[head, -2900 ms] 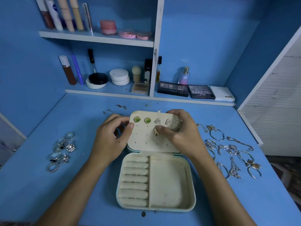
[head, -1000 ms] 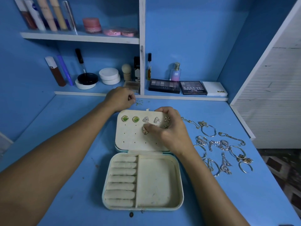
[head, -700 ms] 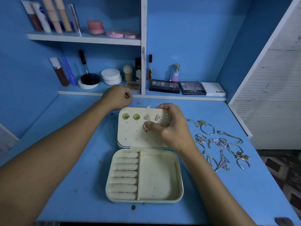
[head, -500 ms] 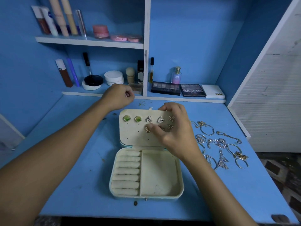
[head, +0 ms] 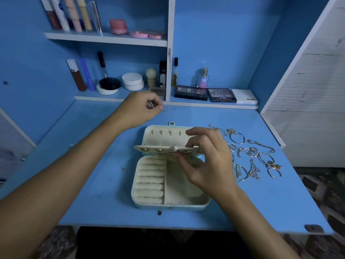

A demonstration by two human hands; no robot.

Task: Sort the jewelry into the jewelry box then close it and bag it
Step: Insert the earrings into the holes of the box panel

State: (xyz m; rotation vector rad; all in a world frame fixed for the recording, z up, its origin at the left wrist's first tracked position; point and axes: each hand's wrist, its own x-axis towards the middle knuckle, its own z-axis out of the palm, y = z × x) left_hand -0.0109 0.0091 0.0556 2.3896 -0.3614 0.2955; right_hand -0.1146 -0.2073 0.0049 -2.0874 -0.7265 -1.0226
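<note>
I logged the jewelry box (head: 170, 184) lying open on the blue desk (head: 93, 184), nearest the desk's front edge. Its base held a column of ring rolls (head: 149, 181) at 9 o'clock and a bare compartment (head: 179, 191) at 3 o'clock.

At 12 o'clock from the base, the earring panel (head: 158, 148) was lifted off the lid and tilted almost edge-on. Studs showed along its near face; I could not tell their designs. My right hand (head: 207, 161) pinched the panel's right end, fingers over the top and thumb underneath. Behind the panel, the lid interior (head: 164, 136) showed a row of small hooks.

At 3 o'clock from the box, well apart from it, a scatter of bracelets and chains (head: 252, 154) lay on the desk, several pieces touching or overlapping.

Farther out, at 11 o'clock from the box, my left hand (head: 141, 109) hovered near the desk's back edge, fingers curled tight round something small and silvery; I could not tell what it was. Tiny specks, possibly earring backs (head: 165, 109), lay just beside the fingertips.

Farthest, the lower shelf (head: 97, 98) carried compacts, brushes, a perfume bottle (head: 203, 79) and eyeshadow palettes (head: 205, 93); the upper shelf (head: 104, 38) carried tubes and pink pots.
</note>
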